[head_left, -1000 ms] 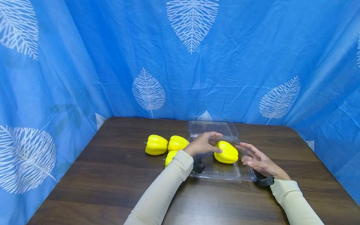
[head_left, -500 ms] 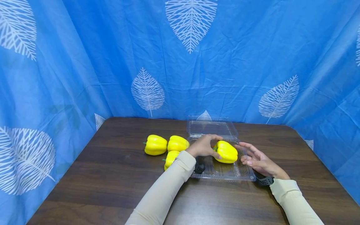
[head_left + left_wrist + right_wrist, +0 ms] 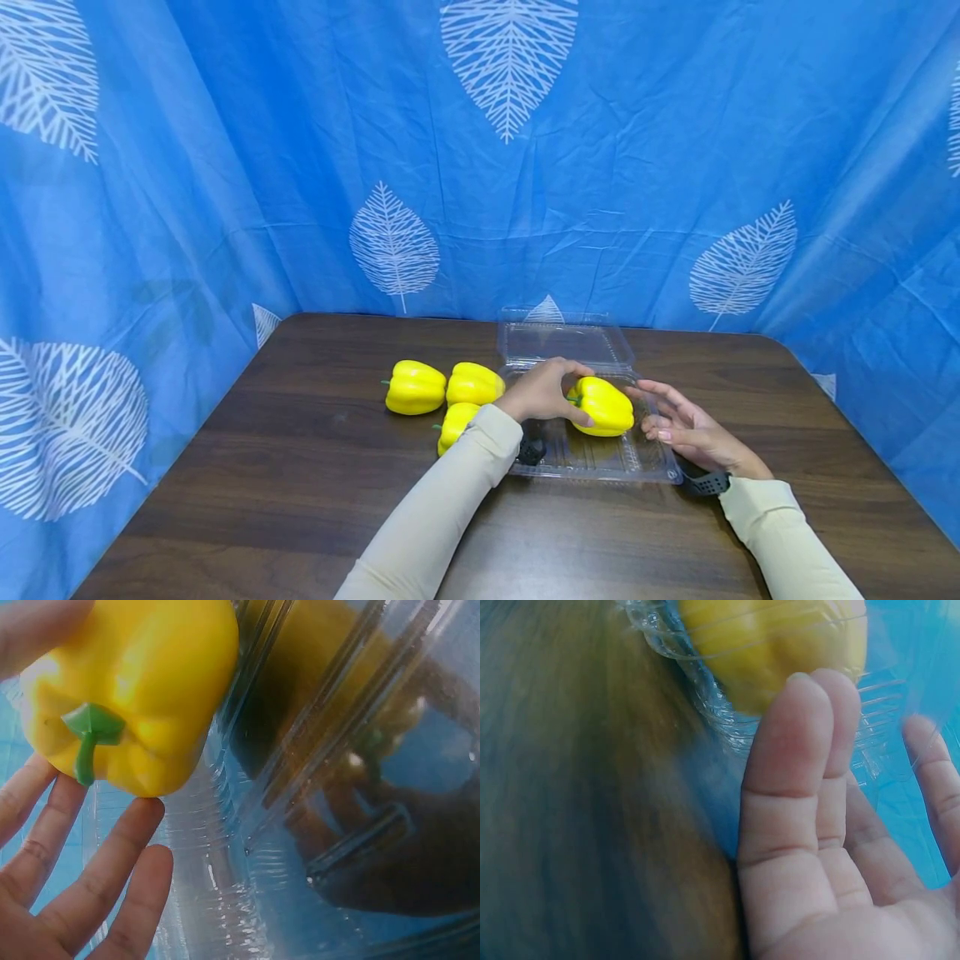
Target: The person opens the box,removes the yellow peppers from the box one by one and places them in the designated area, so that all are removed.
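Note:
My left hand [image 3: 543,390] spans the stem end of a yellow bell pepper [image 3: 606,408], thumb on the near side and fingers on the far side. In the left wrist view its green stem [image 3: 91,735] shows, and some fingertips touch the pepper's edge. The pepper lies tilted in a clear plastic clamshell container [image 3: 600,473], toward its right end. My right hand [image 3: 701,433] is at the container's right wall, fingers extended. In the right wrist view the pepper shows through the clear wall behind those fingertips; whether they touch the wall I cannot tell.
Left of the container lie three more bell peppers: one far left [image 3: 415,388], one beside it [image 3: 475,383], and one nearer [image 3: 456,425], partly behind my left sleeve. The container's lid [image 3: 566,343] stands raised at the back. A blue leaf-print curtain [image 3: 465,208] hangs behind the brown table [image 3: 300,467].
Over the last second my left hand has shifted slightly right and its thumb lower, and the pepper's stem has come into view. The pepper stays in about the same spot. My right hand keeps still.

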Available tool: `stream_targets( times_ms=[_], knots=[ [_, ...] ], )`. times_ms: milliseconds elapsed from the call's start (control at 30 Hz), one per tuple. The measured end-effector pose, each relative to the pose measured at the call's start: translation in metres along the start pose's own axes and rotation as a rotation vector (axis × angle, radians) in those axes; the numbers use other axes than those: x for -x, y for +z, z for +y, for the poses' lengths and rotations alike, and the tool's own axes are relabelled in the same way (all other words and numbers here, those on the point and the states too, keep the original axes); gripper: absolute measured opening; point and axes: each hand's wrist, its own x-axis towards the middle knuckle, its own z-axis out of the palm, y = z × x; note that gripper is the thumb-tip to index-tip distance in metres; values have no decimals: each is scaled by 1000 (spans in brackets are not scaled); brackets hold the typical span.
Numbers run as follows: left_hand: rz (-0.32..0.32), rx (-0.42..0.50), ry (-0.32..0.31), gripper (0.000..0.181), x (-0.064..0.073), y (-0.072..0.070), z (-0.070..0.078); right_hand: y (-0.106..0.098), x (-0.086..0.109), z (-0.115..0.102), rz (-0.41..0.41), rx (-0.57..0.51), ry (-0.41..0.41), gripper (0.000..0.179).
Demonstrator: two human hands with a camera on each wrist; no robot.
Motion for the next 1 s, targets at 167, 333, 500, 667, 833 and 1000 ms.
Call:
stream_targets(
  times_ms=[167, 333, 500, 667, 833, 1000],
  knots=[
    [20, 18, 22, 72, 0, 0, 0, 1, 0, 0, 20, 7, 8, 68],
    [54, 75, 49, 71, 0, 0, 1, 1, 1, 0, 62, 28, 33, 65],
    [74, 135, 83, 70, 1, -1, 4, 1, 1, 0, 92, 29, 63, 64],
    [83, 189, 102, 69, 4, -4, 7, 1, 1, 0, 107, 39, 83, 63],
    [97, 207, 122, 68, 7, -7, 11, 0, 2, 0, 132, 53, 102, 63],
    [109, 266, 155, 68, 10, -12, 16, -1, 3, 1, 111, 32, 82, 63]
  ],
)
